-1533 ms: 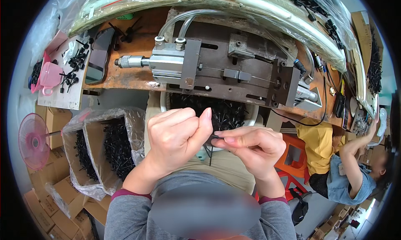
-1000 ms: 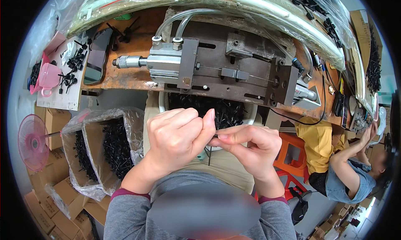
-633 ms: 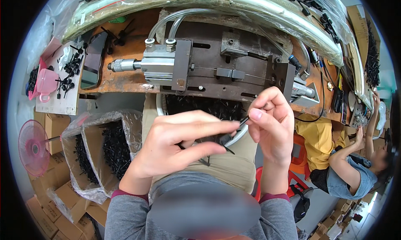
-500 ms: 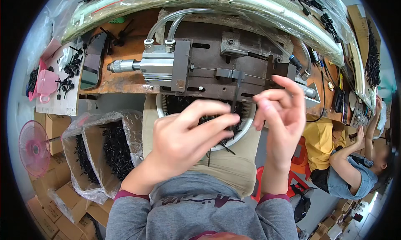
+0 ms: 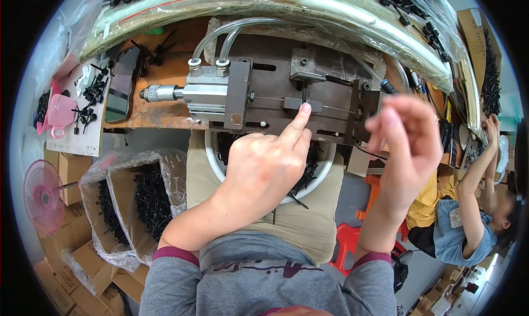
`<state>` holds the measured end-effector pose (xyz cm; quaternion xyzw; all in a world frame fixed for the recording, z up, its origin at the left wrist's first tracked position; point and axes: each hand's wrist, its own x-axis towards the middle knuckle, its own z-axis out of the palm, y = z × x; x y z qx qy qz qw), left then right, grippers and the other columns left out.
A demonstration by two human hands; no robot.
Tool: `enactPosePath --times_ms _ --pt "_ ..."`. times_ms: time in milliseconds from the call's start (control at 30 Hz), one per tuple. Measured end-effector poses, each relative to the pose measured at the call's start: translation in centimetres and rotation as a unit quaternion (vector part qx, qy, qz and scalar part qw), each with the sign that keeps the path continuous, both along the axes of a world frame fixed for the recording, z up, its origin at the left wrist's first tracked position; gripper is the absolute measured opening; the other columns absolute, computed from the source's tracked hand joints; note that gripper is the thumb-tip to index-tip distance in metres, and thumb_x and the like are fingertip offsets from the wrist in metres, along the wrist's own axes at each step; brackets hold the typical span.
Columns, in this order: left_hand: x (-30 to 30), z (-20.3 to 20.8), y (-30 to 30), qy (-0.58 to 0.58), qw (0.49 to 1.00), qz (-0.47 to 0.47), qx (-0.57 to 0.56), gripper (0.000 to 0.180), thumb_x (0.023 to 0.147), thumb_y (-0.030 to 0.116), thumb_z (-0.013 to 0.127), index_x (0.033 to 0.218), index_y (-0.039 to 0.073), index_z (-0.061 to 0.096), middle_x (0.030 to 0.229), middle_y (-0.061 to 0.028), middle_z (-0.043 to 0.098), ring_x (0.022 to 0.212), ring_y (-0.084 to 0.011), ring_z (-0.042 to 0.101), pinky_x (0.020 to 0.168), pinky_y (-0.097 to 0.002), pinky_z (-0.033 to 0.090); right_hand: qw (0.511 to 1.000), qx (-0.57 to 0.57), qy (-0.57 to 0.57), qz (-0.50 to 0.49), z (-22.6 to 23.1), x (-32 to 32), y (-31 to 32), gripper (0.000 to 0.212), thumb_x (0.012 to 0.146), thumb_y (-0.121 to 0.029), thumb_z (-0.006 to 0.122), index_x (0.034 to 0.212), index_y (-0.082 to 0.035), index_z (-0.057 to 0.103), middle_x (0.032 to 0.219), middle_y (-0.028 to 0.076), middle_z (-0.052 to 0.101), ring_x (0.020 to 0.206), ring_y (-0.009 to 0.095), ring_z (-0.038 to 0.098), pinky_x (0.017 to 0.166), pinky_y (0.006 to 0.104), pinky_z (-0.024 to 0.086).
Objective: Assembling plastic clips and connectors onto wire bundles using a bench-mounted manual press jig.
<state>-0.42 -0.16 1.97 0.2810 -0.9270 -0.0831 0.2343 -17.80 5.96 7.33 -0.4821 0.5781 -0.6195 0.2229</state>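
My left hand (image 5: 267, 159) reaches over the metal jig (image 5: 270, 87) with its index finger stretched out. That fingertip rests on a thin black plastic part (image 5: 305, 91) lying across the small grey block (image 5: 292, 103) in the jig's middle. The other fingers curl beneath the palm side, and nothing shows in them. Off the jig's right end hangs my right hand (image 5: 408, 145), fingers bent and smeared by motion. Whether it holds anything cannot be made out. On my lap, partly covered by the left hand, sits a white round basket (image 5: 214, 156) of black parts.
A silver air cylinder (image 5: 206, 93) with clear hoses is at the jig's left. A phone (image 5: 121, 87) and pink cup (image 5: 60, 109) lie farther left. Below are a lined box (image 5: 118, 189) of black parts and a pink fan (image 5: 44, 197). Another person (image 5: 465, 222) works at right.
My left hand has moved forward, its index finger now on the black part at the block. My right hand has swung right, away from the jig's middle.
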Motion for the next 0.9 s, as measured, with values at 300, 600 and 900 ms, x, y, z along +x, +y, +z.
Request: enactPosePath --times_ms 300,600,900 --pt "0.0 0.4 -0.2 0.036 0.999 -0.014 0.027 0.017 0.076 0.011 0.072 0.089 0.003 0.068 0.117 -0.0124 0.065 0.058 -0.0199 0.065 0.054 -0.0283 0.051 0.885 -0.051 0.46 -0.044 4.9 -2.5 -16.1 0.017 0.082 -0.011 0.066 0.093 0.002 0.068 0.09 0.013 0.068 0.077 0.022 0.062 0.07 0.0302 0.048" --pt "3.9 0.8 0.3 0.307 0.886 -0.021 0.346 0.019 0.096 0.01 0.052 0.089 -0.003 0.064 0.077 -0.0043 0.058 0.064 -0.0099 0.05 0.059 -0.0231 0.04 0.874 0.017 0.485 -0.026 1.7 -4.7 -22.4 0.015 0.089 -0.011 0.058 0.09 0.003 0.053 0.087 0.021 0.063 0.086 0.039 0.06 0.077 0.0428 0.047" --pt "3.9 0.4 1.0 0.335 0.834 -0.012 0.438 0.031 0.102 0.022 0.041 0.106 -0.002 0.062 0.07 0.0025 0.045 0.06 -0.0041 0.038 0.055 -0.0195 0.03 0.923 0.005 0.385 0.023 3.5 -3.5 -20.4 0.026 0.085 -0.017 0.066 0.101 0.003 0.061 0.089 0.018 0.066 0.083 0.027 0.063 0.074 0.0357 0.051"
